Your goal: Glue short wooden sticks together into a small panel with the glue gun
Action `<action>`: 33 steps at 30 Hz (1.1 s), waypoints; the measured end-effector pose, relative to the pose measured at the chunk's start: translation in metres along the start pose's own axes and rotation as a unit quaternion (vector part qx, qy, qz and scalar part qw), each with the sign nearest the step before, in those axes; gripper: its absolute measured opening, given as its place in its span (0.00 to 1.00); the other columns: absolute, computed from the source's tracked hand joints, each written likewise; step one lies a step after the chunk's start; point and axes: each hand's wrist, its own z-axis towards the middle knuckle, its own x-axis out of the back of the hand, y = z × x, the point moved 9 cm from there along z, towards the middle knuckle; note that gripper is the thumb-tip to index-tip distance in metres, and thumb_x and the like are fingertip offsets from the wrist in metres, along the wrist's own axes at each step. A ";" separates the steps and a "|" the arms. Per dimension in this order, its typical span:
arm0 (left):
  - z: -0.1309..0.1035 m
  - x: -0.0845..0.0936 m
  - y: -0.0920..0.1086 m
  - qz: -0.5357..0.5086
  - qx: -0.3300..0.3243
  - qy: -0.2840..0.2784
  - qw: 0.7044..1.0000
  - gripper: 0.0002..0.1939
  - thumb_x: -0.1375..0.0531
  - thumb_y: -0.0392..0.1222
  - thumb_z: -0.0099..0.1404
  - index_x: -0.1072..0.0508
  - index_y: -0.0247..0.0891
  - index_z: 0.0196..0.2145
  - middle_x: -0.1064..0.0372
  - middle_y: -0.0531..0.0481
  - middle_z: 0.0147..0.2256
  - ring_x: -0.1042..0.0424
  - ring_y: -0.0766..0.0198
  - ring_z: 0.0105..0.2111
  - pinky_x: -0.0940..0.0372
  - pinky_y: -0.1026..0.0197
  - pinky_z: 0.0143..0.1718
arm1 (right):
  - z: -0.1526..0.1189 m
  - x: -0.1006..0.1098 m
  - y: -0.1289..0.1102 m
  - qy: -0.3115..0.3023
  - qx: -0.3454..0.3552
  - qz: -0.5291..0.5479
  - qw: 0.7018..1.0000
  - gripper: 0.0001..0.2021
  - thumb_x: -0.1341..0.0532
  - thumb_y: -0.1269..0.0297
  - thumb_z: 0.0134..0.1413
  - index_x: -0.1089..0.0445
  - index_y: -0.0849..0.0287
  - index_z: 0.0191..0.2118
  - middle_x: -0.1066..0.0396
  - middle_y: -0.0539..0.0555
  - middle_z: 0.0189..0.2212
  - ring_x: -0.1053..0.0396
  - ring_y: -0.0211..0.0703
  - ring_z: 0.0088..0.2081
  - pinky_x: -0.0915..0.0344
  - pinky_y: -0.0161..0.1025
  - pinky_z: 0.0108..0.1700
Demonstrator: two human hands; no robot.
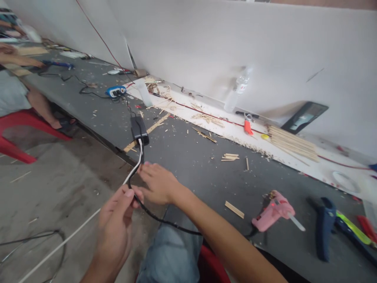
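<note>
My left hand pinches a black cable at the table's front edge. Beyond it, my right hand reaches across with its fingertips by the same cable and a white cable; its fingers are partly hidden and blurred. Both cables run up to a black box lying on the grey table. The white one trails down to the left over the floor. The black one passes under my right forearm toward a pink glue gun, which lies on the table with a small red light showing.
Pliers, a phone, a plastic bottle and an orange-capped item are at the right and back. Thin wooden sticks lie on a white strip. A blue socket sits further left. Another person's arm is at the far left.
</note>
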 end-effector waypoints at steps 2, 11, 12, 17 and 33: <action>0.001 -0.002 0.000 0.001 0.007 -0.014 1.000 0.11 0.32 0.50 0.59 0.23 0.41 0.26 0.35 0.51 0.26 0.37 0.62 0.28 0.37 0.63 0.29 | -0.017 -0.014 -0.027 -0.062 0.065 0.022 0.996 0.11 0.37 0.62 0.68 0.25 0.55 0.52 0.27 0.53 0.58 0.30 0.45 0.60 0.35 0.42 0.63; 0.005 -0.001 -0.015 0.020 0.011 -0.008 1.000 0.14 0.30 0.50 0.56 0.26 0.39 0.24 0.33 0.53 0.27 0.36 0.64 0.30 0.38 0.65 0.33 | -0.029 0.021 0.009 0.014 -0.088 -0.013 0.996 0.09 0.37 0.61 0.71 0.25 0.62 0.45 0.24 0.52 0.38 0.25 0.41 0.39 0.26 0.44 0.47; 0.007 0.000 -0.018 0.024 0.015 -0.005 1.000 0.14 0.29 0.51 0.55 0.26 0.39 0.24 0.33 0.53 0.27 0.36 0.64 0.30 0.38 0.65 0.33 | -0.029 0.034 0.023 0.050 -0.133 -0.029 0.990 0.12 0.39 0.57 0.73 0.25 0.62 0.46 0.25 0.52 0.38 0.25 0.41 0.39 0.26 0.45 0.47; 0.009 0.009 -0.030 0.041 0.035 -0.002 0.999 0.17 0.28 0.54 0.53 0.25 0.38 0.25 0.33 0.53 0.27 0.37 0.63 0.31 0.39 0.65 0.33 | -0.033 0.121 0.108 0.205 -0.301 -0.119 0.924 0.16 0.39 0.58 0.72 0.30 0.61 0.58 0.30 0.60 0.56 0.29 0.51 0.55 0.29 0.54 0.58; -0.004 0.001 -0.004 0.011 0.022 -0.041 0.999 0.20 0.28 0.57 0.55 0.26 0.39 0.24 0.35 0.52 0.25 0.37 0.64 0.30 0.35 0.67 0.32 | -0.016 -0.024 -0.019 -0.057 0.043 -0.071 0.995 0.19 0.40 0.62 0.72 0.32 0.64 0.63 0.36 0.62 0.66 0.38 0.52 0.67 0.38 0.54 0.67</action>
